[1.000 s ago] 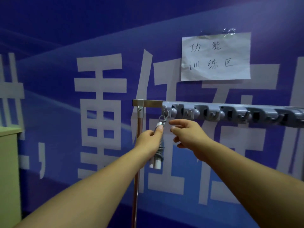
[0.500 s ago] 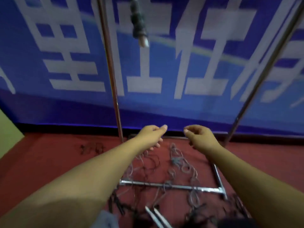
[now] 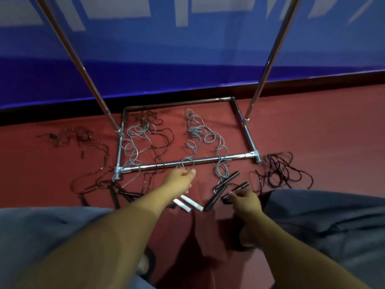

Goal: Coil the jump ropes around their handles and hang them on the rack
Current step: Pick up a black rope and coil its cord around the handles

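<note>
Head view: the person crouches over a red floor (image 3: 312, 132), both arms stretched down toward tangled jump ropes.
Left hand (image 3: 180, 179): fingers curled, pinching a loop of the grey rope (image 3: 188, 161) where it crosses the rack's front base bar (image 3: 187, 162).
Right hand (image 3: 245, 202): fingers curled round the near end of a black handle (image 3: 236, 189) lying on the floor.
Between the hands: two white handles (image 3: 188, 203) lie side by side, just below the left hand; a second black handle (image 3: 214, 198) lies just left of the right hand, and a third (image 3: 228, 178) above it.
Beyond the left hand: grey and dark ropes sprawl loose inside the rack's chrome base frame (image 3: 242, 124), none coiled.
Right of the right hand: a heap of black rope (image 3: 281, 170) on the floor, outside the frame.
Left of the left hand: more dark rope (image 3: 87, 163) strewn about.
Above both hands: two chrome uprights (image 3: 264, 71) rise against a blue banner (image 3: 166, 55).
Below the arms: grey trouser knees (image 3: 333, 215).
</note>
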The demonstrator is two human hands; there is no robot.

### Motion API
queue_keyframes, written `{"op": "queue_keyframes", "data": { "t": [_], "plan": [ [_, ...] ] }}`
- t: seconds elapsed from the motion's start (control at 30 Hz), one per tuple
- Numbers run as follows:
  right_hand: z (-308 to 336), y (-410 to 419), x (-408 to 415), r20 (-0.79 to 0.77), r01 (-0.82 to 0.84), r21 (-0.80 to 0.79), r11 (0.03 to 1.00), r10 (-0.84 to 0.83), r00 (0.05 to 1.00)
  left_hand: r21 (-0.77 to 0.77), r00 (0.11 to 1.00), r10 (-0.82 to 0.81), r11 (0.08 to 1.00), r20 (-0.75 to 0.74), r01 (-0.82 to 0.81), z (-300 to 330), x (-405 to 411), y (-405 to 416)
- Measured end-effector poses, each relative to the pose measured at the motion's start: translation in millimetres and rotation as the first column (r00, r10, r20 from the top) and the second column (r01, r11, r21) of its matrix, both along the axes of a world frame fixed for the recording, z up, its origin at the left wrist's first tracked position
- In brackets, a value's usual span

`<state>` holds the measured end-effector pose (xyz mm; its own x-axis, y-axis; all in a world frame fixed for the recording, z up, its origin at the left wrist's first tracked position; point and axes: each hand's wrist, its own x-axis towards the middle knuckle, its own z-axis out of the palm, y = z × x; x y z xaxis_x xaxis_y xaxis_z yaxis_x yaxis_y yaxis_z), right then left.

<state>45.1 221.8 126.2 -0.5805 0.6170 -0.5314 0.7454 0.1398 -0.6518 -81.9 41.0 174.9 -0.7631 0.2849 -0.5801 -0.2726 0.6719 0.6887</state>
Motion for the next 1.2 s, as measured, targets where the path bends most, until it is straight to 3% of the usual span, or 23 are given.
{"op": "queue_keyframes", "data": {
  "t": [0.2,0.53,0.67,0.8,0.97,1.2],
  "plan": [
    [-63,4,-7,0.109,0.083,-0.095,0.992,-0.073,0.991,-0.106,0.990,-0.010,0.994,0.142,0.025,-77,28,6],
    [-135,20,-7,0.110,0.241,-0.068,0.968,-0.233,0.966,-0.182,0.986,-0.019,0.982,0.169,0.050,-160,33,20],
    [-143,23,-11,0.086,0.398,-0.062,0.915,-0.392,0.916,-0.185,0.995,-0.034,0.981,0.098,0.051,-165,32,42],
    [-158,25,-19,0.123,0.413,-0.077,0.907,-0.403,0.907,-0.181,0.989,-0.118,0.974,0.093,0.133,-170,32,63],
    [-161,16,-14,0.117,0.446,-0.105,0.889,-0.434,0.893,-0.316,0.951,-0.305,0.898,0.055,0.307,-180,39,78],
    [-159,17,-17,0.126,0.564,-0.237,0.791,-0.550,0.826,-0.331,0.938,-0.337,0.878,0.083,0.345,-192,40,80]
  ]
}}
